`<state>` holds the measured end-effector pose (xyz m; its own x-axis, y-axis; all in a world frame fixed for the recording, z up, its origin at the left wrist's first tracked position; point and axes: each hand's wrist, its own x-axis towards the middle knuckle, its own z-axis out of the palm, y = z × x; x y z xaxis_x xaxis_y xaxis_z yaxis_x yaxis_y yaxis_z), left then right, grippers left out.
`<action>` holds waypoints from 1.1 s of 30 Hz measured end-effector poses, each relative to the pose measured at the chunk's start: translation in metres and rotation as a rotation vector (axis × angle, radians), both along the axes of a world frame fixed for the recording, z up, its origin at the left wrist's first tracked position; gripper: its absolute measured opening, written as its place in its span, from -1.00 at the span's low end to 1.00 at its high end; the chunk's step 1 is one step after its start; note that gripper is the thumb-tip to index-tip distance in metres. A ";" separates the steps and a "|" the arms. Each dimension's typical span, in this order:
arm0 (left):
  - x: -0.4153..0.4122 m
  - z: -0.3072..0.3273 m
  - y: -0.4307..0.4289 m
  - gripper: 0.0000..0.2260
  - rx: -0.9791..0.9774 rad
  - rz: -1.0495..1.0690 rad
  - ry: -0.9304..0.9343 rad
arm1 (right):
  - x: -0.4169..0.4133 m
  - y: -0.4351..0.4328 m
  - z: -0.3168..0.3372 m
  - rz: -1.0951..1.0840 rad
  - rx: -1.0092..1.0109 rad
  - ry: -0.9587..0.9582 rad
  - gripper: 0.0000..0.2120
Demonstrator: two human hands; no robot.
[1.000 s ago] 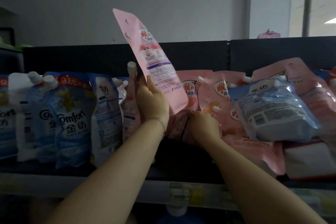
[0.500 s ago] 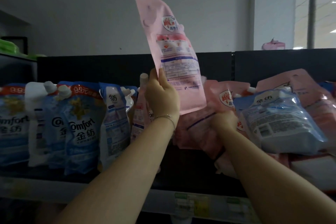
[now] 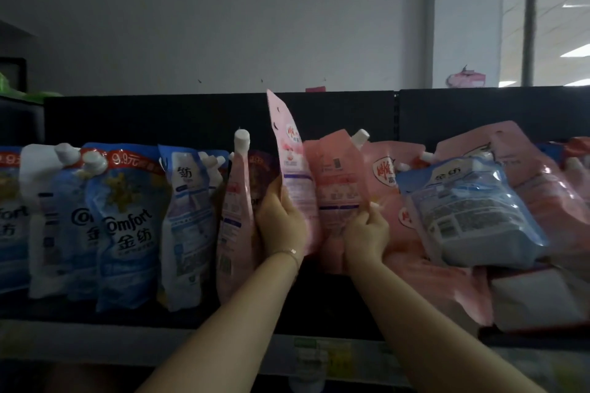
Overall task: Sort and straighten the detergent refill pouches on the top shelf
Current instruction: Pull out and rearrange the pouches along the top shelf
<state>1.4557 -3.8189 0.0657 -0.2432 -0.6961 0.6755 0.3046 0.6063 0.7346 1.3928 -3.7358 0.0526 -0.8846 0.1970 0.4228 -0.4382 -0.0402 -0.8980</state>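
My left hand (image 3: pixel 281 223) grips a tall pink pouch (image 3: pixel 289 156) upright on the top shelf (image 3: pixel 95 344), next to another upright pink pouch (image 3: pixel 234 217) on its left. Just to the right, my right hand (image 3: pixel 367 238) holds a second pink pouch with a white cap (image 3: pixel 340 182), standing it upright beside the first. Blue Comfort pouches (image 3: pixel 127 223) stand in a row at the left. At the right, pink pouches (image 3: pixel 542 188) lie in a heap with a blue pouch (image 3: pixel 472 214) lying flat on top.
A black back panel (image 3: pixel 159 118) runs behind the shelf. Price labels (image 3: pixel 322 357) are fixed on the shelf's front edge. A white pouch (image 3: pixel 539 303) lies flat at the lower right under the heap. A grey wall rises above.
My left hand has lowered the tall pink pouch from high in the air down onto the shelf. My right hand has lifted a second pink pouch upright out of the heap.
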 end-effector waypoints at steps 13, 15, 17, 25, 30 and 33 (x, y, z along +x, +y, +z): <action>-0.003 -0.043 0.003 -0.65 -0.573 0.127 -0.086 | 0.018 0.021 -0.007 0.520 0.445 -0.053 -0.51; 0.008 -0.042 0.015 -0.72 -0.624 0.109 -0.040 | 0.016 0.036 -0.006 0.561 0.405 -0.128 -0.60; 0.016 -0.041 0.028 -0.80 -0.639 0.037 -0.026 | 0.020 0.055 0.002 0.485 0.510 -0.031 -0.77; -0.004 -0.037 0.077 -0.90 -0.571 -0.316 -0.329 | 0.017 0.119 0.017 0.120 0.861 0.335 -0.76; -0.026 -0.029 0.099 -0.83 -0.456 -0.399 -0.561 | 0.020 0.139 0.027 0.067 0.880 0.577 -0.82; -0.043 -0.023 0.104 -0.75 -0.313 -0.443 -0.617 | 0.015 0.152 0.039 -0.028 0.964 0.612 -0.79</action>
<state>1.4130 -3.7150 0.0430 -0.8426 -0.2495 0.4772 0.1605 0.7296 0.6648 1.4080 -3.5843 0.0912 -0.4788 -0.4267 0.7673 -0.8025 0.5671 -0.1855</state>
